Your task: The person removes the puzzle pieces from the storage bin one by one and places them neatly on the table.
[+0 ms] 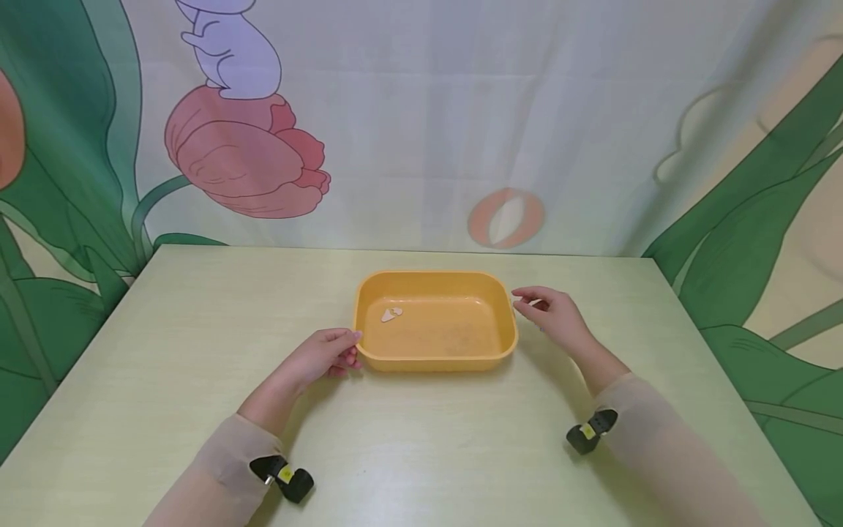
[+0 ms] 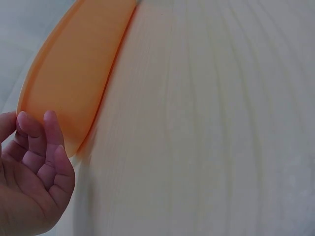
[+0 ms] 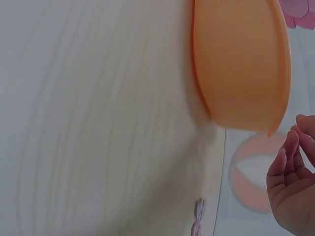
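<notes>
A yellow plastic tray (image 1: 437, 364) with rounded corners lies on the table, its long side toward me. My left hand (image 1: 327, 353) holds its left rim near the front corner; in the left wrist view the curled fingers (image 2: 52, 132) lie against the outer wall. Beside the right rim hovers my right hand (image 1: 552, 313), fingers loosely bent; in the right wrist view the hand (image 3: 294, 182) shows a gap from the tray wall (image 3: 241, 64) and nothing between the fingers. Small pale flat pieces (image 1: 390, 315) lie inside the tray at left.
The pale wood-grain table (image 1: 421, 439) reaches back to a printed curtain (image 1: 408, 146). A twisted pinkish-purple cord (image 3: 198, 216) lies near the table's edge in the right wrist view, mostly hidden under my right hand in the head view.
</notes>
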`<state>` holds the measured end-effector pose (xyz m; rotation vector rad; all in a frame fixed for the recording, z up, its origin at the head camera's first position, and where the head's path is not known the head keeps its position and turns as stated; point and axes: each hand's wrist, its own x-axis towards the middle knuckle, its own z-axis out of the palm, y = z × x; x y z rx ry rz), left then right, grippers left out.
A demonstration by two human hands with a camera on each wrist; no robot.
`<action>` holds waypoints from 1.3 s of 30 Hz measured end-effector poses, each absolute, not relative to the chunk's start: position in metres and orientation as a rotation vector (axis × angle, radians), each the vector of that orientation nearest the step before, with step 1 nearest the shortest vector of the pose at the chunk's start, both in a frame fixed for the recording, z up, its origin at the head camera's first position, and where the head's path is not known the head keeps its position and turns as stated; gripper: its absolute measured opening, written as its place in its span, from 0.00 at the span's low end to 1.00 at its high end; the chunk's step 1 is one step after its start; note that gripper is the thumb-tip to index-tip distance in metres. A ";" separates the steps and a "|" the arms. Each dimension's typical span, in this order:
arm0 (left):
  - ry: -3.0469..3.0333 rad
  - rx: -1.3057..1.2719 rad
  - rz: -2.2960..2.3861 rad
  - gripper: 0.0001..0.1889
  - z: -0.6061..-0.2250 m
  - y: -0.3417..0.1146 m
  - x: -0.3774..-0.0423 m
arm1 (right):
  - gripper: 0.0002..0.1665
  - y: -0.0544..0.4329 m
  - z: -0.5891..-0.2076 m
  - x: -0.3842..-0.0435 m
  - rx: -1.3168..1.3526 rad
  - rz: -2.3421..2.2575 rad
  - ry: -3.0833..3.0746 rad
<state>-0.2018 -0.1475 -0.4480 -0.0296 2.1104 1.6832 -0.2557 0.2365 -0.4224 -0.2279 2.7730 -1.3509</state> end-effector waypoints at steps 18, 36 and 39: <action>2.123 -0.019 1.685 0.16 -0.448 -0.149 -0.202 | 0.20 0.177 -0.413 -0.264 -0.369 -1.542 2.610; 2.118 -0.020 1.686 0.16 -0.448 -0.147 -0.201 | 0.19 0.113 -0.416 -0.275 -0.460 -1.594 2.459; 2.115 -0.020 1.689 0.16 -0.447 -0.146 -0.201 | 0.19 0.104 -0.417 -0.278 -0.468 -1.582 2.438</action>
